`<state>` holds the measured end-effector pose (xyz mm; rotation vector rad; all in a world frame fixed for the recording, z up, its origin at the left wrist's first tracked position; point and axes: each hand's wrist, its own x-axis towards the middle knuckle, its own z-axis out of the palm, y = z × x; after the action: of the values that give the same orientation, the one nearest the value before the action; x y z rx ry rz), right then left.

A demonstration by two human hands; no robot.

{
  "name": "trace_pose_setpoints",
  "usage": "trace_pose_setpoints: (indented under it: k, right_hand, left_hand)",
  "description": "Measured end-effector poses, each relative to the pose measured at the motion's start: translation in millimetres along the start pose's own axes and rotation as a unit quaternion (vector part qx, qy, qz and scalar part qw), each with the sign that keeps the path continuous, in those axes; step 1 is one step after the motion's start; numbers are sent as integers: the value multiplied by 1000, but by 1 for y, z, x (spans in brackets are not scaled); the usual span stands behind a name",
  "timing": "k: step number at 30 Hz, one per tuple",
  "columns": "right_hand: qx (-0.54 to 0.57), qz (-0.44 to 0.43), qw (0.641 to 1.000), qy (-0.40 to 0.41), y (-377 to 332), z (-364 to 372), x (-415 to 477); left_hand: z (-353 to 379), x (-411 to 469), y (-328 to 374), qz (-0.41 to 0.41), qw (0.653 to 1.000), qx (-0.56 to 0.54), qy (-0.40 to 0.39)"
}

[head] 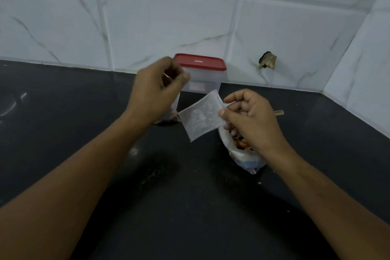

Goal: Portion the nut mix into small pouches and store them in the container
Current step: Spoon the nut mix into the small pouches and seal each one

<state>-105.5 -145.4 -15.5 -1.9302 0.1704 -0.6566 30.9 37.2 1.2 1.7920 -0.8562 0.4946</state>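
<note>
My right hand [251,118] pinches one corner of a small clear empty pouch [200,117], which hangs tilted above the black counter. Below that hand lies the open bag of nut mix [242,154], with brown and orange nuts showing. My left hand [158,88] is raised, its fingers closed on the top of another clear plastic bag [168,116] that hangs down behind the wrist with dark contents at its bottom. Behind both hands, against the wall, stands a clear container with its red lid [200,62] on.
The black counter [168,196] runs to a white tiled wall at the back and right. A damaged hole [267,60] marks the wall tile. A wooden stick [278,113] pokes out behind my right hand. Pale scuffs mark the counter at far left.
</note>
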Motion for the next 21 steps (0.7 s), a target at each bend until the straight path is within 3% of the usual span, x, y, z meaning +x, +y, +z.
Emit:
trace_pose_setpoints:
  k: [3, 5, 12, 21]
  right_hand:
    - [13, 11, 1000, 0, 2, 0, 1]
    - [27, 13, 999, -20, 1, 1, 1]
    - [60, 0, 995, -85, 1, -3, -1]
    - [49, -9, 995, -90, 3, -4, 0]
  left_hand:
    - [19, -17, 15, -9, 981, -94, -172]
    - [29, -25, 14, -26, 965, -120, -232]
    - [33, -28, 10, -86, 950, -187, -237]
    - [34, -28, 9, -107, 948, -197, -224]
